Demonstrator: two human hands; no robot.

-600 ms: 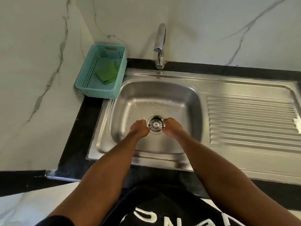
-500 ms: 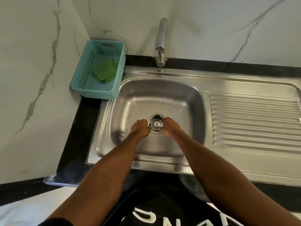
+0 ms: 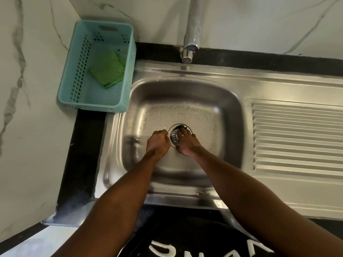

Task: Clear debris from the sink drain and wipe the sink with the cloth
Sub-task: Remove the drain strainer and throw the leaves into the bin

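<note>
The steel sink (image 3: 185, 93) has wet drops on its floor. The round slotted drain strainer (image 3: 174, 136) sits at the middle, slightly tilted, with a dark gap on its left. A dark bit of debris (image 3: 182, 126) lies at the drain's far rim. My left hand (image 3: 157, 140) is curled against the strainer's left edge. The fingers of my right hand (image 3: 187, 145) lie over its right side and pinch it. A folded green cloth (image 3: 108, 70) rests in the teal basket (image 3: 128, 86), left of the sink.
The chrome tap (image 3: 192, 32) reaches over the back of the basin. A ribbed steel drainboard (image 3: 297, 138) extends to the right. Marble walls close in on the left and back. A black counter strip (image 3: 83, 154) borders the sink's left side.
The camera has come closer and lower over the sink. My right fingers moved from the strainer's right edge onto its top, and the strainer now looks tilted.
</note>
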